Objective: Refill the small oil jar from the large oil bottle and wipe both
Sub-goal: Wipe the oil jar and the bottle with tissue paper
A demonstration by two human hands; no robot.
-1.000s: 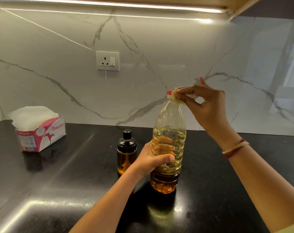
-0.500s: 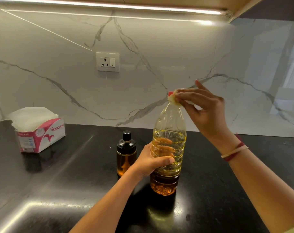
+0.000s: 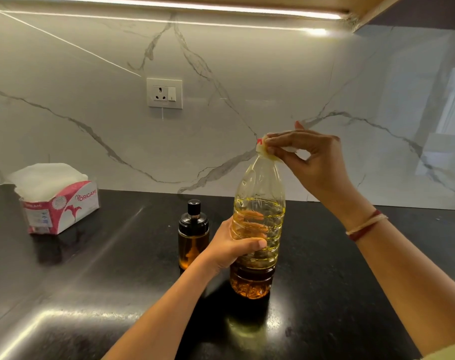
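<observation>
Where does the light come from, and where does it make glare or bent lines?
Head view: a light strip under the cabinet lights the scene from above; its reflection glares on the wall and on the counter at lower left; the wide lens seems to bow the strip slightly; the bottle looks sharp.
</observation>
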